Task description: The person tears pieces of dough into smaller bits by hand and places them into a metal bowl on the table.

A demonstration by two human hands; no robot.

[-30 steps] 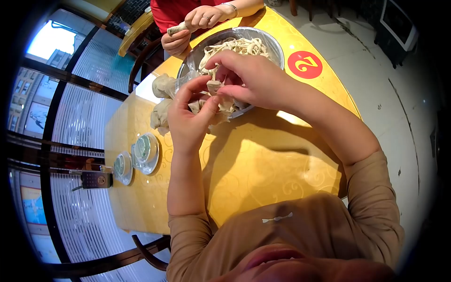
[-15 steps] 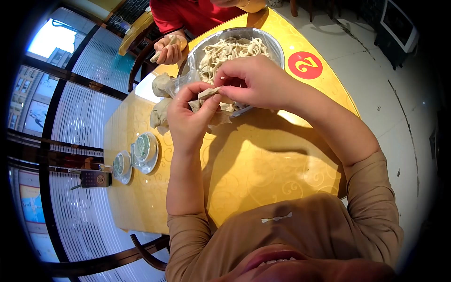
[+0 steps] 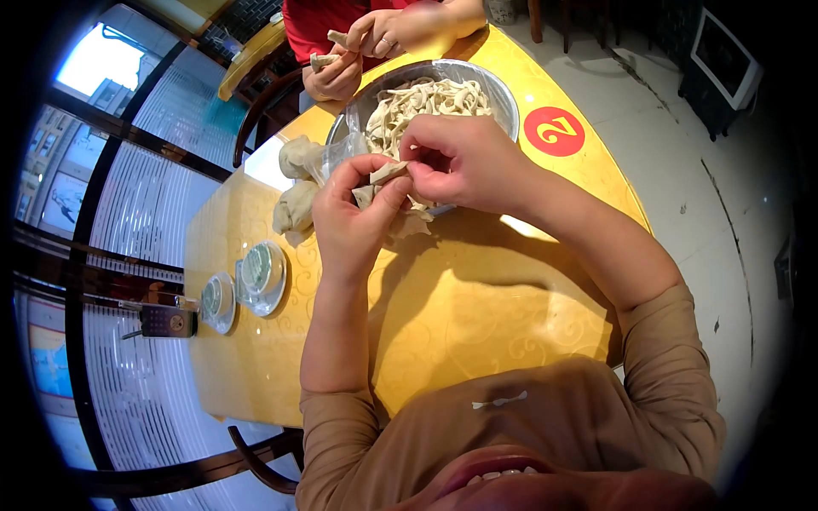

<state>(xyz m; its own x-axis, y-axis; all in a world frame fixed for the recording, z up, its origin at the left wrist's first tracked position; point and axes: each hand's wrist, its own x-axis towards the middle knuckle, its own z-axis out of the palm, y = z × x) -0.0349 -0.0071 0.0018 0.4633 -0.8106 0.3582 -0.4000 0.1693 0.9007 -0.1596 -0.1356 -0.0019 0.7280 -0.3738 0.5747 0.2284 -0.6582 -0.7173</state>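
Observation:
My left hand (image 3: 354, 221) is closed, holding a pale, doughy-looking piece (image 3: 388, 174) between thumb and fingers. More of the same pale stuff shows under its fingers. My right hand (image 3: 469, 162) pinches at the far end of that piece; the fingertips of both hands nearly meet. Both hands are over the near rim of a large metal bowl (image 3: 509, 94), lined with clear plastic. Inside it lies a heap of pale strips (image 3: 426, 106), partly hidden by my right hand.
Pale lumps (image 3: 296, 207) sit left of the bowl beside clear plastic. Wrapped dishes (image 3: 262, 268) stand at the table's left side. Across the table (image 3: 477, 315), another person's hands (image 3: 336, 72) hold pale pieces. A red number sticker (image 3: 555, 131) marks the right edge.
The other person's two hands have come together above the bowl's far left rim, with pale pieces in them. My hands stay at the same piece, shifted only slightly.

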